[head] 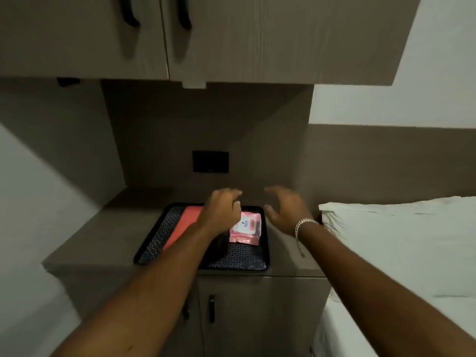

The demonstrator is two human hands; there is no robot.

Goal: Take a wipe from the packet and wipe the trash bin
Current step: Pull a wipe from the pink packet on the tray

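Note:
A pink and white wipe packet (pixel 246 229) lies on a black patterned tray (pixel 239 256) on the counter. My left hand (pixel 222 210) hovers over the packet's far left edge with fingers curled and nothing in them. Just right of the packet, above the tray's right rim, my right hand (pixel 286 211) is held with fingers spread; a silver bracelet sits on its wrist. Both hands look blurred. No trash bin is in view.
A flat red item (pixel 184 225) lies on the tray's left half. The counter (pixel 103 235) sits in a niche with a black wall plate (pixel 210 161), cupboards above and cabinet doors below. A bed with a white pillow (pixel 396 233) adjoins on the right.

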